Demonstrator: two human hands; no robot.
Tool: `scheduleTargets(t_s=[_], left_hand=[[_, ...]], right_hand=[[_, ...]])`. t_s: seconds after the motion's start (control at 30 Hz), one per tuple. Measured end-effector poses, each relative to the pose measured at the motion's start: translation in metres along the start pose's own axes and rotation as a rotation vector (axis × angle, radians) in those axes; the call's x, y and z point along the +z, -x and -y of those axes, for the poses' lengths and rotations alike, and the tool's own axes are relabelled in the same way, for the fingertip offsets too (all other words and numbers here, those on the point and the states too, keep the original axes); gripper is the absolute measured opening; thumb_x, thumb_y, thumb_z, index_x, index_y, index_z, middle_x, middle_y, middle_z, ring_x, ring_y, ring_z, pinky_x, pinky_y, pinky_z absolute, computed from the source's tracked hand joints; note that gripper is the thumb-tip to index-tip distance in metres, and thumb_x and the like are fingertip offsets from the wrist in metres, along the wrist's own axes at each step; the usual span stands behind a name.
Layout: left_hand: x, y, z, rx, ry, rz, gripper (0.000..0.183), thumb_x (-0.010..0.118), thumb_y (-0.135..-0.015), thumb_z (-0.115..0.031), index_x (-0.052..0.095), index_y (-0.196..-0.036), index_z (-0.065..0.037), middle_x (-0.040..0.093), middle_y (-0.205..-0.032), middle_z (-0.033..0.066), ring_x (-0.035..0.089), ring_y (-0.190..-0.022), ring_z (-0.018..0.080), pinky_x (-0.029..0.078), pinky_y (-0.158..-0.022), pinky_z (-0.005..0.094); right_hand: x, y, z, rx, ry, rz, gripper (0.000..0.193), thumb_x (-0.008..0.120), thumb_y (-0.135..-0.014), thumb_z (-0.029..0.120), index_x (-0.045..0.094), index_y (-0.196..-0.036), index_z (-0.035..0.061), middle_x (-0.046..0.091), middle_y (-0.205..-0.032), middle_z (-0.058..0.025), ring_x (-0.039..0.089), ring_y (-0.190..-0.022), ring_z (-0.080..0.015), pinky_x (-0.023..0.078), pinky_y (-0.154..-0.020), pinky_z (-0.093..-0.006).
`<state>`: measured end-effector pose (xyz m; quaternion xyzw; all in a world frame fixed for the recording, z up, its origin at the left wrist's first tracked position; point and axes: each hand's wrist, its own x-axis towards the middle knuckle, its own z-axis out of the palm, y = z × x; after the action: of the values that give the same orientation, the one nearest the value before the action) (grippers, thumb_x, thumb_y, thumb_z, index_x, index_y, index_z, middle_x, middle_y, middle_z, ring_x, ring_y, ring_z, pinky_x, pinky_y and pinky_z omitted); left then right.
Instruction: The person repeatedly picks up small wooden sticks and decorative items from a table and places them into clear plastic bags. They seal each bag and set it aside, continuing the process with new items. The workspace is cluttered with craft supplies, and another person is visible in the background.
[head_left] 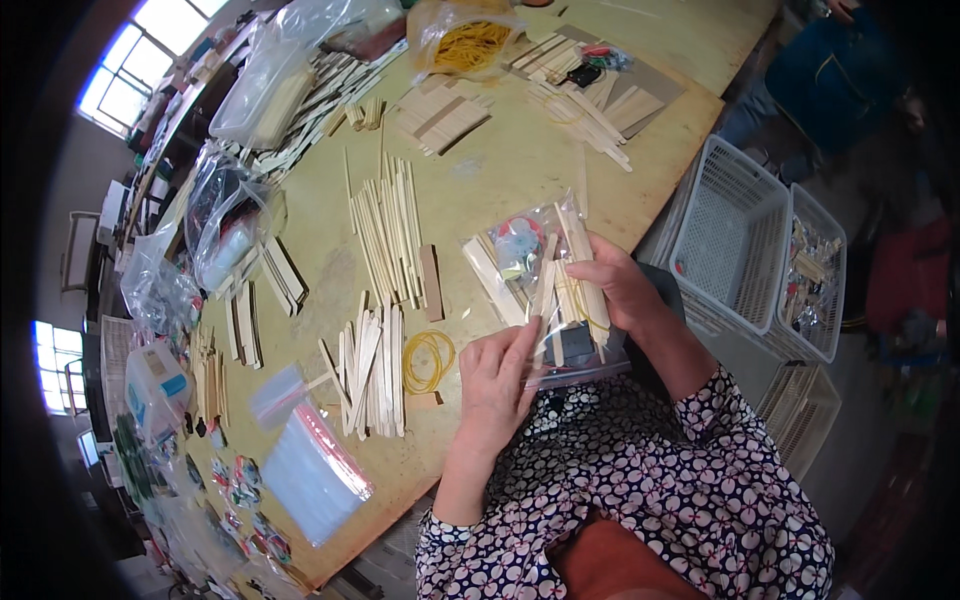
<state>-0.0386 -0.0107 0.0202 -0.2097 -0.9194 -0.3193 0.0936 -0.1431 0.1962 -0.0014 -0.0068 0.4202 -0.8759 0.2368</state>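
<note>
A transparent plastic bag (pixel 520 215) lies at the table's near right edge, with a blue-and-red plastic part and flat wooden sticks in it. My right hand (pixel 617 284) is closed around a bundle of wooden sticks (pixel 580 250) at the bag's right side. A yellow rubber band (pixel 594 322) shows against these sticks. My left hand (pixel 495 385) pinches at the bag's near left side, fingertips against a wooden stick; its thumb is partly hidden. A dark box-shaped part (pixel 577 343) shows through the plastic near the bag's opening.
Left of my hands lie yellow rubber bands (pixel 428 362), loose wooden sticks (pixel 372 375), thin dowels (pixel 388 235) and a stack of zip bags (pixel 315 475). A bag of rubber bands (pixel 470 48) stands at the back. White plastic baskets (pixel 730 235) stand on the right, beyond the table edge.
</note>
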Motion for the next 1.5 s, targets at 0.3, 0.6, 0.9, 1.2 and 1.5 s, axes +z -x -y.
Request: scheduleTargets(t_s=[0.3, 0.6, 0.9, 1.2, 1.5], left_hand=[[0.012, 0.006, 0.01, -0.109, -0.005, -0.08, 0.071, 0.068, -0.07, 0.0, 0.057, -0.138, -0.018, 0.061, -0.12, 0.0056, 0.052, -0.104, 0.0271, 0.04, -0.094, 0.0432], [0.003, -0.003, 0.0, 0.11, -0.08, 0.063, 0.063, 0.066, -0.077, -0.005, 0.057, -0.138, -0.017, 0.05, -0.145, 0.0121, 0.048, -0.132, 0.0326, 0.038, -0.11, 0.0465], [0.021, -0.002, 0.005, 0.087, 0.113, -0.052, 0.051, 0.063, -0.082, -0.01, 0.062, -0.132, -0.011, 0.055, -0.139, 0.0139, 0.051, -0.13, 0.0357, 0.036, -0.11, 0.0498], [0.014, 0.0, -0.01, 0.514, 0.113, 0.167, 0.038, 0.069, -0.08, -0.009, 0.071, -0.116, -0.02, 0.064, -0.13, 0.0079, 0.056, -0.126, 0.0285, 0.037, -0.11, 0.0479], [0.022, 0.004, -0.028, 0.556, 0.138, 0.02, 0.036, 0.079, -0.075, -0.008, 0.071, -0.109, -0.018, 0.067, -0.119, 0.0092, 0.066, -0.106, 0.0247, 0.049, -0.1, 0.0423]], right_hand=[[0.004, 0.001, 0.0, -0.007, 0.026, 0.03, 0.047, 0.059, -0.09, 0.011, 0.045, -0.133, -0.0018, 0.061, -0.117, -0.0099, 0.063, -0.104, -0.0182, 0.054, -0.09, -0.0329], [0.007, 0.005, 0.001, 0.017, 0.019, -0.019, 0.05, 0.057, -0.093, 0.012, 0.042, -0.139, -0.0024, 0.059, -0.124, -0.0118, 0.062, -0.11, -0.0193, 0.05, -0.097, -0.0341], [0.006, 0.023, -0.014, 0.056, -0.192, -0.113, 0.04, 0.061, -0.095, 0.012, 0.049, -0.132, 0.0029, 0.064, -0.115, -0.0128, 0.066, -0.102, -0.0236, 0.057, -0.088, -0.0402], [-0.016, 0.069, -0.027, 0.177, -0.329, -0.083, 0.051, 0.065, -0.087, 0.001, 0.047, -0.135, 0.0046, 0.063, -0.109, -0.0107, 0.065, -0.098, -0.0209, 0.055, -0.083, -0.0361], [-0.105, 0.159, -0.01, -0.021, -0.308, -0.347, 0.053, 0.059, -0.09, 0.004, 0.045, -0.141, 0.0056, 0.062, -0.122, -0.0126, 0.065, -0.109, -0.0248, 0.053, -0.097, -0.0418]])
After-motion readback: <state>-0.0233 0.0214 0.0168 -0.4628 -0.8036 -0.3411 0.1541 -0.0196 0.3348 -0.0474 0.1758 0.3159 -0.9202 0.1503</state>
